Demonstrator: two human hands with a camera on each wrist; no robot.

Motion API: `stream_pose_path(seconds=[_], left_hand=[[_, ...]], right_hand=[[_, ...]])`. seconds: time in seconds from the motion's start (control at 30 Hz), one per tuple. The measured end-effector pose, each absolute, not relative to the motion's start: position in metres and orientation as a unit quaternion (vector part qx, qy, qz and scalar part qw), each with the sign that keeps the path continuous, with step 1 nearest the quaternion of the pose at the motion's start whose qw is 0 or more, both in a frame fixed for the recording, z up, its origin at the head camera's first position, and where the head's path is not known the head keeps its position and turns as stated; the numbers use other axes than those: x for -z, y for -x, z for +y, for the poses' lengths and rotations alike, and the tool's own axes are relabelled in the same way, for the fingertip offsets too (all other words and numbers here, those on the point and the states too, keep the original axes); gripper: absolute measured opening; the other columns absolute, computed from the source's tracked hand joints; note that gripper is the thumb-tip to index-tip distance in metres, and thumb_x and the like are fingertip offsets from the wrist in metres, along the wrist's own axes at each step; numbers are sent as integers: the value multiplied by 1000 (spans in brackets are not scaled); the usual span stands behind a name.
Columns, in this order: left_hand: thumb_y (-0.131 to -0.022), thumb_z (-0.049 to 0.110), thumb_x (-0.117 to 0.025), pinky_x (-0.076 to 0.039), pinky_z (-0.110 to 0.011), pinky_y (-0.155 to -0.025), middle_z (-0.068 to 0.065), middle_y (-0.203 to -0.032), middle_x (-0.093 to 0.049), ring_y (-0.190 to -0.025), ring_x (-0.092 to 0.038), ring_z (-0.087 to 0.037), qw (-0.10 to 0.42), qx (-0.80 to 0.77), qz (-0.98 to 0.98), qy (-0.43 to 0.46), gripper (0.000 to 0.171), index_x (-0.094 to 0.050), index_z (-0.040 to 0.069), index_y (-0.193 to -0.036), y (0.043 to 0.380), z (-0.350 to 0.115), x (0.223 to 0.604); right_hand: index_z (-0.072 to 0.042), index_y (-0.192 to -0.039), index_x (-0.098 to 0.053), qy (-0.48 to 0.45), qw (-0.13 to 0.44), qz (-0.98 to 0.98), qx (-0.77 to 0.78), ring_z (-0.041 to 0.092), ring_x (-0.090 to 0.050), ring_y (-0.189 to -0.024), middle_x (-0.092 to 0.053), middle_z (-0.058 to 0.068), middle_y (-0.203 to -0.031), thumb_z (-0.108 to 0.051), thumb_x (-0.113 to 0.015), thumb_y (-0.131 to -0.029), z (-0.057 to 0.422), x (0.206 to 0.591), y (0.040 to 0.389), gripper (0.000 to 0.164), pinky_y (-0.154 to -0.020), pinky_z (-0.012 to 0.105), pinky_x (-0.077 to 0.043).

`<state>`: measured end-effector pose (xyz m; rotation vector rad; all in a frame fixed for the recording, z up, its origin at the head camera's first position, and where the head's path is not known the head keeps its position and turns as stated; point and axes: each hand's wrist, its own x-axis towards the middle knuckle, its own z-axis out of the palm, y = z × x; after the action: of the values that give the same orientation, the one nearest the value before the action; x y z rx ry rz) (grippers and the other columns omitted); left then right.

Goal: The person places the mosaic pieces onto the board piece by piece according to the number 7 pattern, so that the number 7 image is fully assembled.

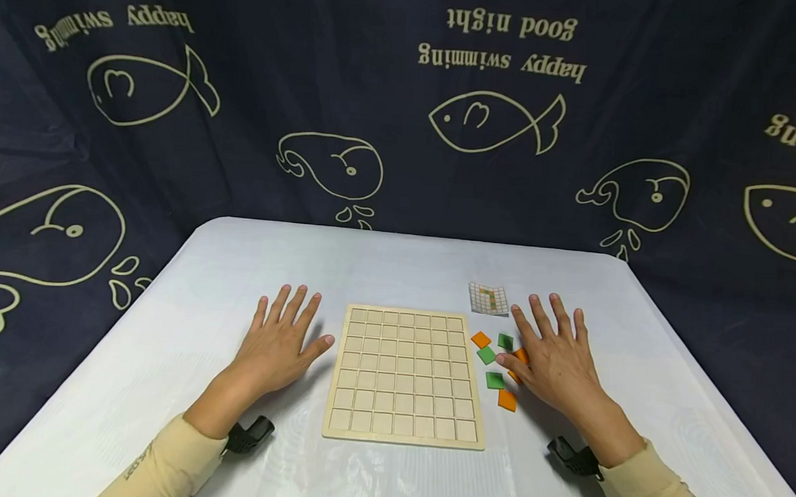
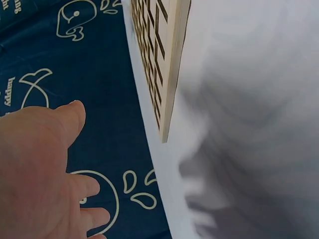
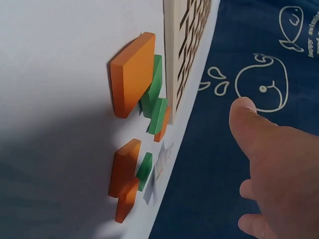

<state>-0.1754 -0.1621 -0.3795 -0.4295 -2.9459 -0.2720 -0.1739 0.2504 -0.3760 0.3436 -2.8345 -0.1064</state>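
A square wooden grid board [image 1: 400, 373] lies on the white table between the two hands, its cells bare. My left hand [image 1: 276, 347] is spread palm down to the left of the board, holding nothing. To the right, my right hand [image 1: 555, 360] is also spread, above several small square tiles. Among these are an orange tile [image 1: 507, 400] nearest the front, a green tile [image 1: 495, 380] and another green tile [image 1: 486, 355]; the right thumb overlaps part of the group. In the right wrist view the orange tile [image 3: 133, 74] lies flat, apart from the thumb.
A small paper card [image 1: 488, 299] printed with a coloured grid pattern lies beyond the tiles, near the right fingertips. The white table [image 1: 397, 263] ends at a dark blue cloth [image 1: 391, 80] with fish and whale drawings. Each wrist carries a black camera [image 1: 249, 435].
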Motion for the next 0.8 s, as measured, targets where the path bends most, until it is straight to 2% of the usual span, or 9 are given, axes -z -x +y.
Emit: stream_pose_path(seconds=[0.37, 0.8], left_hand=[[-95, 55, -42, -3, -59, -113, -17, -158, -15, -146, -5, -39, 71, 99, -981, 153, 74, -23, 12, -151, 176, -160, 379], [-94, 54, -45, -9, -58, -114, -14, -158, -18, -146, -8, -36, 75, 119, -975, 170, 75, -23, 12, -151, 176, -155, 379]], right_hand=[[-12, -147, -35, -137, 150, -979, 3, 41, -8, -145, -25, 20, -154, -59, -59, -83, 249, 376, 173, 84, -110, 63, -6], [-10, -143, -40, -165, 182, -968, -40, 44, -21, -140, -34, 22, -150, -52, -65, -82, 247, 377, 172, 79, -107, 64, -14]])
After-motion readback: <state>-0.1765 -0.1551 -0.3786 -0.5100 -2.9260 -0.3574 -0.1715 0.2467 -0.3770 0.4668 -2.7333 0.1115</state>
